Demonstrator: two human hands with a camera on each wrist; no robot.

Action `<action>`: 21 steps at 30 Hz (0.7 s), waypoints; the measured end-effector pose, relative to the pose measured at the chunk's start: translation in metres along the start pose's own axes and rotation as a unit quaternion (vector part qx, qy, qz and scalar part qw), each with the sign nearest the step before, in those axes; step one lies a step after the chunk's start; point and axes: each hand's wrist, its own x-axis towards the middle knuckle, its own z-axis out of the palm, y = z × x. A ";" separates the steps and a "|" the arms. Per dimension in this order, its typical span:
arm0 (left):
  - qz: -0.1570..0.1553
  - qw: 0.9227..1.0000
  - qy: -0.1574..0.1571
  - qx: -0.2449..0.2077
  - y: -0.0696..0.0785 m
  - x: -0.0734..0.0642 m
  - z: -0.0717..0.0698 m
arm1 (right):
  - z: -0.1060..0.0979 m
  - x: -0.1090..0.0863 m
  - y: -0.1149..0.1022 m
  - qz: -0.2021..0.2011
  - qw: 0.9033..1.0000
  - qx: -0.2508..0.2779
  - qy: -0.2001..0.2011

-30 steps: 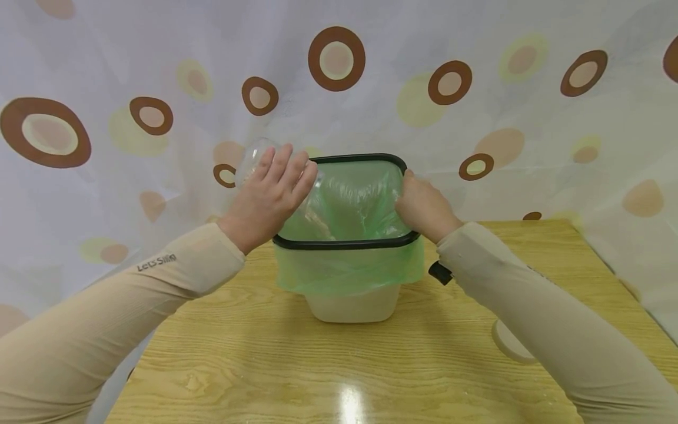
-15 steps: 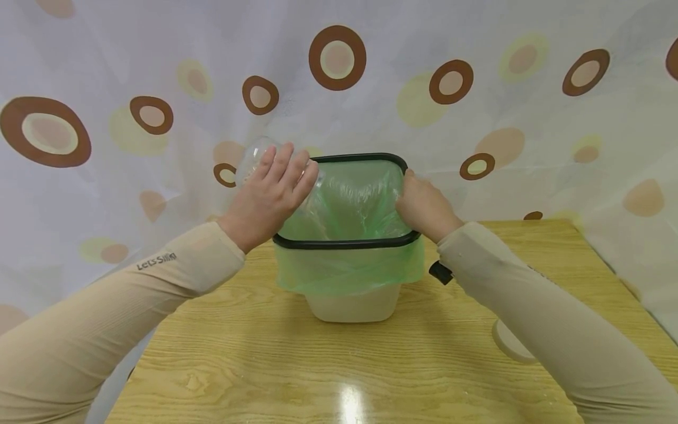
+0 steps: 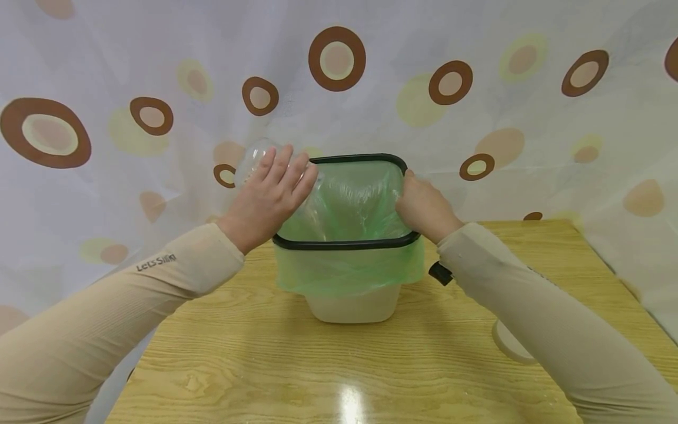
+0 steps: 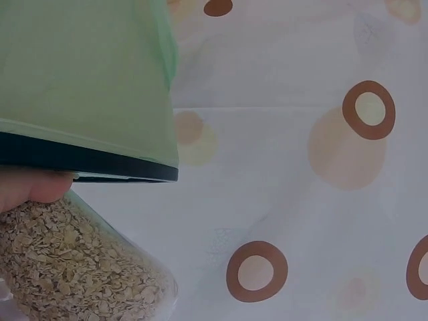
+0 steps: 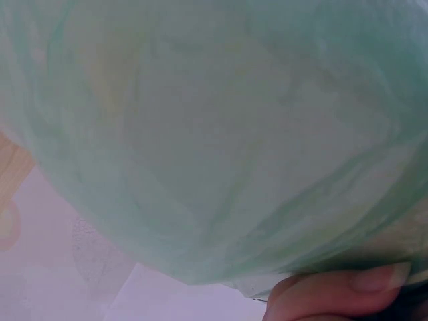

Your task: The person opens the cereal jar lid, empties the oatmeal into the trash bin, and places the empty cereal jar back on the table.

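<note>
My left hand [image 3: 270, 197] grips a clear plastic jar [image 3: 256, 158], tilted with its far end raised beyond the fingers at the bin's left rim. Through its wall in the left wrist view show beige oat flakes [image 4: 80, 267]; my hand hides the jar's mouth end in the head view. The pale trash bin [image 3: 352, 307] stands upright on the table, lined with a green plastic bag [image 3: 349, 271] folded out under its black rim [image 3: 344, 244]. At the right side of that rim, my right hand [image 3: 428, 206] holds on, its fingers [image 5: 334, 291] curled over the edge.
A pale round disc, like a lid [image 3: 511, 341], lies on the wooden table [image 3: 318, 377], partly under my right forearm. Behind the bin hangs a white sheet with brown rings [image 3: 371, 118]. A small black piece [image 3: 441, 273] shows beside my right sleeve.
</note>
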 end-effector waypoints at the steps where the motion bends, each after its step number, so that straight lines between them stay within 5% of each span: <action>1: 0.001 1.000 0.001 0.001 0.000 0.000 0.001 | 0.000 0.000 0.000 -0.001 1.000 0.000 -0.001; 21: 0.020 0.999 0.011 0.029 -0.003 0.002 0.004 | 0.000 0.002 0.000 -0.002 1.000 -0.009 0.003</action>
